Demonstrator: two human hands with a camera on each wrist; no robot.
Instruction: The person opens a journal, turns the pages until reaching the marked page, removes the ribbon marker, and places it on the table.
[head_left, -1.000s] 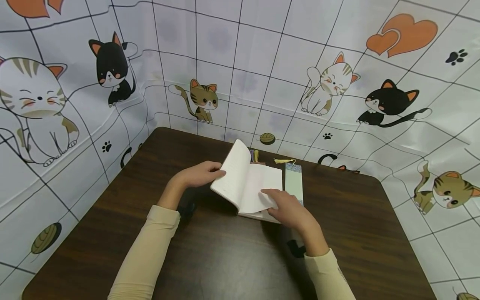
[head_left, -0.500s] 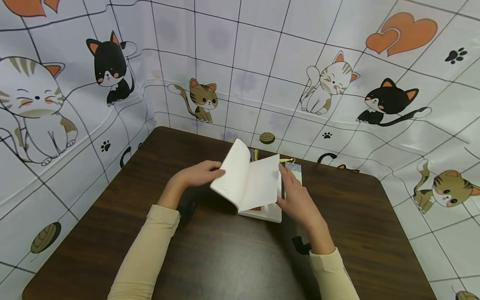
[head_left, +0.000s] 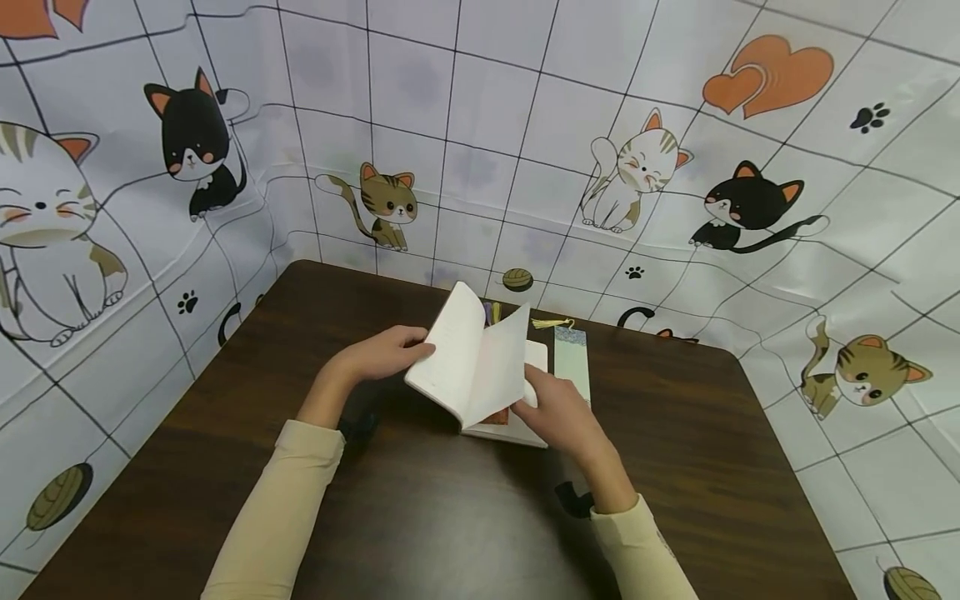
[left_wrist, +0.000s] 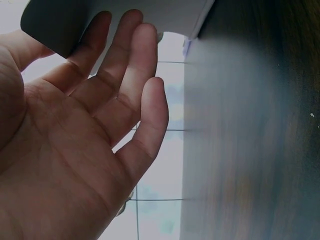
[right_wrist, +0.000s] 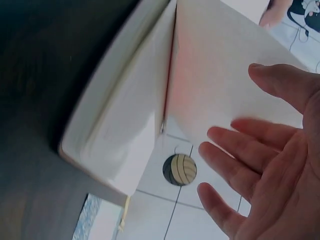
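A white-paged book point(head_left: 480, 379) lies open on the dark wooden table point(head_left: 420, 517). My left hand point(head_left: 408, 346) props up its raised left half. In the left wrist view its straight fingers point(left_wrist: 117, 55) lie flat against the cover's underside point(left_wrist: 150, 15). My right hand point(head_left: 528, 387) touches one page point(head_left: 501, 358) that stands nearly upright over the right half. The right wrist view shows that hand point(right_wrist: 240, 150) with spread, relaxed fingers just beside this page point(right_wrist: 220, 85). A pale green bookmark point(head_left: 572, 367) with a yellow tassel point(head_left: 551, 322) lies just right of the book.
A cat-print sheet point(head_left: 525, 150) walls the table at the back and on both sides. Purple and yellow tassel ends point(head_left: 491, 312) stick out behind the book. The table's back right corner point(head_left: 720, 354) is near the bookmark.
My right hand left the flat right page, reached its outer edge, and now swings one page up and leftward. The left hand has held still. The view shifted slightly.
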